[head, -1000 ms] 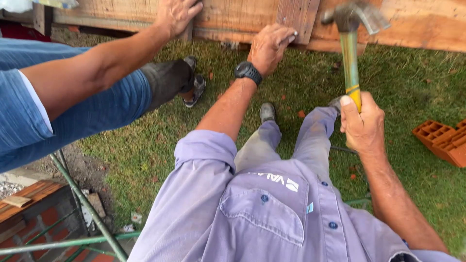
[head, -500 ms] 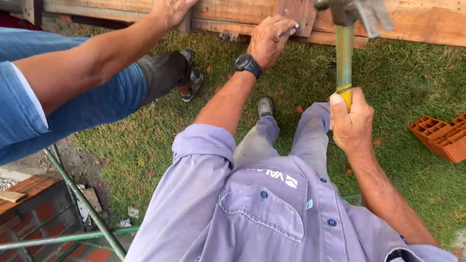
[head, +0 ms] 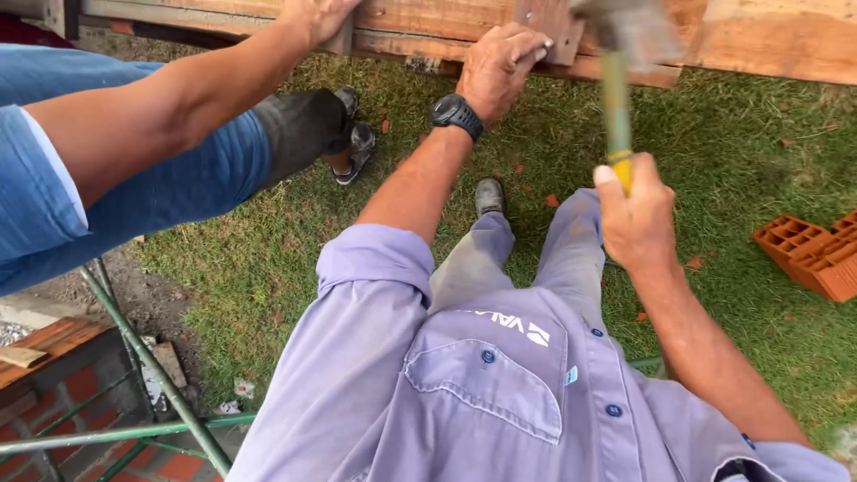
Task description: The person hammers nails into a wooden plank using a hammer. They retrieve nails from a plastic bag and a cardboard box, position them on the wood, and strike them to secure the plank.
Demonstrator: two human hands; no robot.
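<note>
**Right hand drives the hammer up toward the plank, left hand pinned just beside the strike point**

Right hand is wrapped tight around the lower end of a hammer, fingers curled fully about the yellow and green handle. From that fist the handle runs almost straight up the view, away from the body, so its long axis points at the wooden plank ahead. The metal head is blurred and sits right at the plank's lower edge, over a small wooden block fixed against it.

Left hand, with a black wristwatch on the wrist, lies just left of the hammer head. Its fingers are bunched together and pressed on the block and plank; whether they pinch a nail cannot be told. This hand is the nearer of the two to the strike point, nearly touching the hammer head.

Farther left, another person's hand is spread flat against the same plank, the forearm crossing above a blue-trousered leg. Below lies grass, with hollow red bricks off to the right and a green metal frame at lower left.
</note>
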